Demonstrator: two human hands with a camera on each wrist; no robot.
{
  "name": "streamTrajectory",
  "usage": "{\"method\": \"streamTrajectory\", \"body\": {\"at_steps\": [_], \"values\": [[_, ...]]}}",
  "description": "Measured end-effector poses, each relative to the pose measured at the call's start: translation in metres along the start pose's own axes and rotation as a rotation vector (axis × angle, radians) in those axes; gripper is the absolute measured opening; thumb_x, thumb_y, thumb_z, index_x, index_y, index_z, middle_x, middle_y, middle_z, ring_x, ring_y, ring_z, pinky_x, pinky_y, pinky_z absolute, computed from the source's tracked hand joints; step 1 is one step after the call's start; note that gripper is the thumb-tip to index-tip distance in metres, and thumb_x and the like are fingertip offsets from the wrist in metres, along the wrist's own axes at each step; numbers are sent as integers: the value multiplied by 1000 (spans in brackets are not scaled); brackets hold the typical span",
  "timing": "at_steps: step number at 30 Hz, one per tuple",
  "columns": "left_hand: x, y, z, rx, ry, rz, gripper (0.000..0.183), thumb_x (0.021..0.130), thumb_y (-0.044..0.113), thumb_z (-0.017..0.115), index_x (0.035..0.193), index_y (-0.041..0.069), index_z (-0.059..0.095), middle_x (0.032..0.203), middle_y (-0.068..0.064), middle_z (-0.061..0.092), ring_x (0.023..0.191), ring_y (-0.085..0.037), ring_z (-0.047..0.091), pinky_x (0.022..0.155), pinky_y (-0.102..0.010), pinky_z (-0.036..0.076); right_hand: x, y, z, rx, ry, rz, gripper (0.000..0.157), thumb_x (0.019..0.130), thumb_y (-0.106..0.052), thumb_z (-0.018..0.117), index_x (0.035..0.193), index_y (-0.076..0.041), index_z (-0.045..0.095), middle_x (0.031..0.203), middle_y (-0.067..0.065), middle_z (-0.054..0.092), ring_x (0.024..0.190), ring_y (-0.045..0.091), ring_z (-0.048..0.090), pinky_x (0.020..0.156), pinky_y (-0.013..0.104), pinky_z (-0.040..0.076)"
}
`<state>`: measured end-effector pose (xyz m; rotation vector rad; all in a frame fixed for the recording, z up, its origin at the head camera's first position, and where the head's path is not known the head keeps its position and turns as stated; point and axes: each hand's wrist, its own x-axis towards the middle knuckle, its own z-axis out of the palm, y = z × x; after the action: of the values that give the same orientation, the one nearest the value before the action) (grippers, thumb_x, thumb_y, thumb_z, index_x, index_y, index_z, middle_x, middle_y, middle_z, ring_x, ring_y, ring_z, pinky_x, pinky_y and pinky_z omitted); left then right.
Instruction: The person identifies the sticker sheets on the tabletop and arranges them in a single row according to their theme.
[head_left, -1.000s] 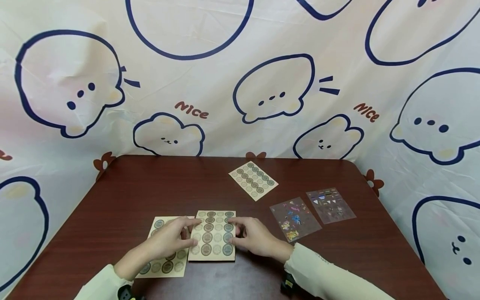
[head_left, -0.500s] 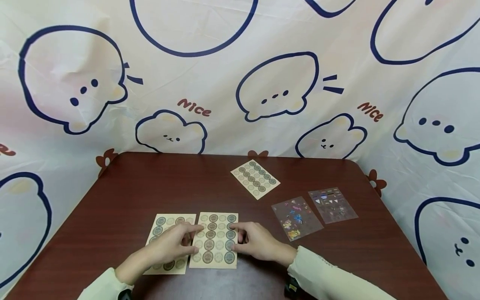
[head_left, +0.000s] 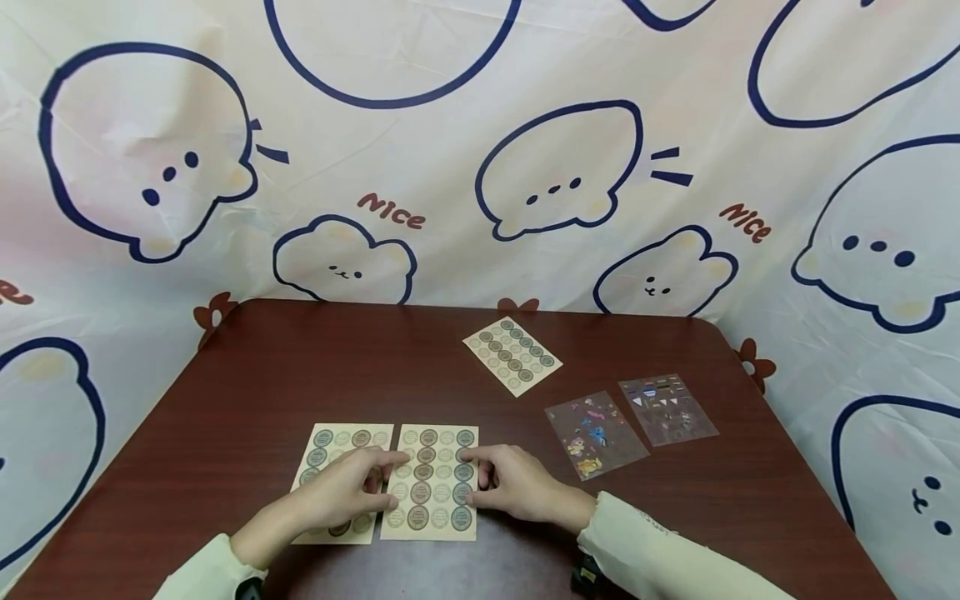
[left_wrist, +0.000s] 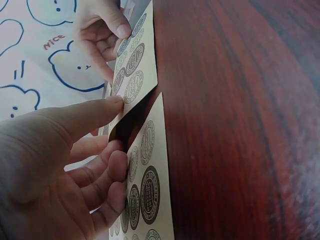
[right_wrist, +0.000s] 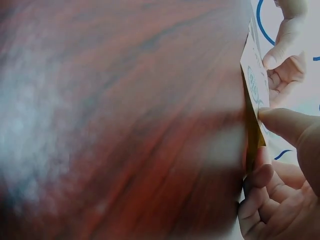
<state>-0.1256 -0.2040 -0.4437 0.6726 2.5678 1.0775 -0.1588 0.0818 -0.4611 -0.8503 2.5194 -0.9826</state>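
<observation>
A cream sheet of round stickers [head_left: 432, 493], printed in brown, green and pale circles, is held by its two sides. My left hand [head_left: 347, 483] pinches the left edge, its thumb [left_wrist: 95, 114] on top and curled fingers at the underside. On the opposite edge my right hand [head_left: 522, 486] does likewise, thumb [right_wrist: 282, 122] on the printed face. Both wrist views show the held sheet's edges raised off the tabletop. A similar sticker sheet [head_left: 341, 435] lies flat to the left, partly covered by my left hand, with a narrow gap between the two sheets.
Farther back on the dark red wooden table [head_left: 315, 358] lies another round-sticker sheet [head_left: 513, 357], turned at an angle. Two clear sticker sheets lie on the right, one with colourful figures [head_left: 596, 435] and one with small shapes [head_left: 668, 410]. A patterned cloth [head_left: 450, 167] hangs behind.
The held sheet has come slightly nearer to me and lower, with both hands still on it. It overlapped the left sheet's edge before; now a thin strip of table separates them.
</observation>
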Motion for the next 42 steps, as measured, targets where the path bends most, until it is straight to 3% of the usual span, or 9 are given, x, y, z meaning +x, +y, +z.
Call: {"method": "streamTrajectory", "body": {"at_steps": [17, 24, 42], "values": [[7, -8, 1, -17, 57, -28, 56, 85, 15, 80, 134, -3, 61, 84, 0, 57, 63, -1, 46, 58, -22, 41, 10, 4, -4, -34, -16, 4, 56, 82, -22, 84, 133, -11, 66, 74, -13, 58, 56, -2, 44, 58, 17, 38], [11, -9, 2, -29, 89, 3, 55, 84, 12, 80, 133, -4, 61, 89, -1, 55, 64, 0, 45, 59, -22, 41, 14, 5, -9, -100, 0, 4, 53, 82, -23, 83, 132, -13, 67, 74, -12, 57, 60, -2, 43, 60, 18, 36], [17, -17, -2, 15, 60, 32, 52, 83, 11, 81, 130, -2, 65, 92, -1, 56, 65, 1, 46, 61, -21, 43, 20, 8, -15, -70, -85, 6, 51, 84, -17, 81, 133, -12, 66, 75, -12, 55, 60, -1, 43, 61, 17, 35]]}}
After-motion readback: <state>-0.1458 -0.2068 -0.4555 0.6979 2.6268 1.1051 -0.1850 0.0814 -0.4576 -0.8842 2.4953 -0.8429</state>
